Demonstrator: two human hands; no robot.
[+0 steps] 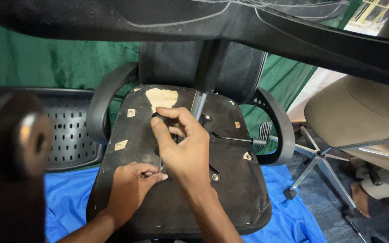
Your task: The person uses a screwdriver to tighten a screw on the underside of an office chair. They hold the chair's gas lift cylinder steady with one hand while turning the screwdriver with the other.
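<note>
Screwdriver [160, 135] stands upright on the chair seat underside [230, 180], right hand [183, 150] wrapped around its black handle, left hand [129, 186] pinching the shaft low down. Blue cloth [68, 198] lies beneath; a beige chair [361, 112] stands right.

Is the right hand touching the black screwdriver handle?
Touching: the head view shows the right hand wrapped around the black screwdriver handle, thumb and fingers closed on it.
</note>
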